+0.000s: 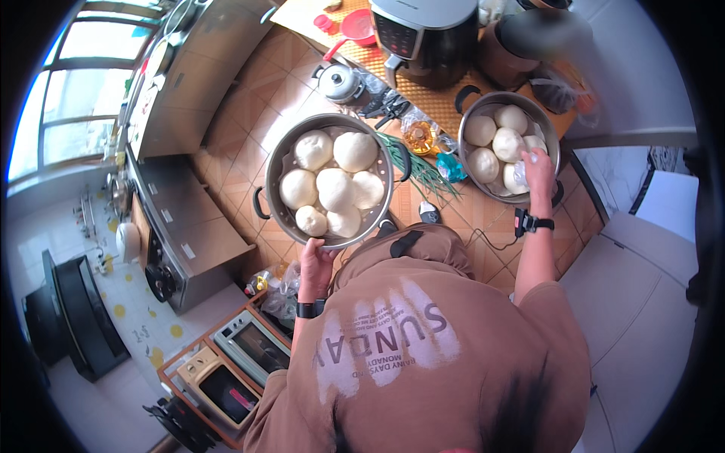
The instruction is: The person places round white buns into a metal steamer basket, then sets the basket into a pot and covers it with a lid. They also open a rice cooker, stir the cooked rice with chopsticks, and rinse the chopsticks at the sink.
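A round metal steamer tier point(386, 210) with black side handles and a perforated bottom is in front of me. Several white, round steamed buns point(335, 190) lie in it. My left hand point(316, 266) grips its near rim; what bears its weight is hidden. To the right, a second metal steamer point(554, 133) at the table corner also holds several white buns point(508, 144). My right hand point(538, 170) reaches over its right rim, fingers closed on whitish, see-through plastic film point(520, 172) against a bun. The fingertips are partly hidden.
An air fryer point(427, 39) and a red pan point(358, 27) stand on the table point(422, 93). Below are a lidded pot point(340, 84), green onions point(416, 167) and an oil bottle point(420, 137). Counters point(187, 204) line the left; toaster ovens point(221, 385) stand lower left.
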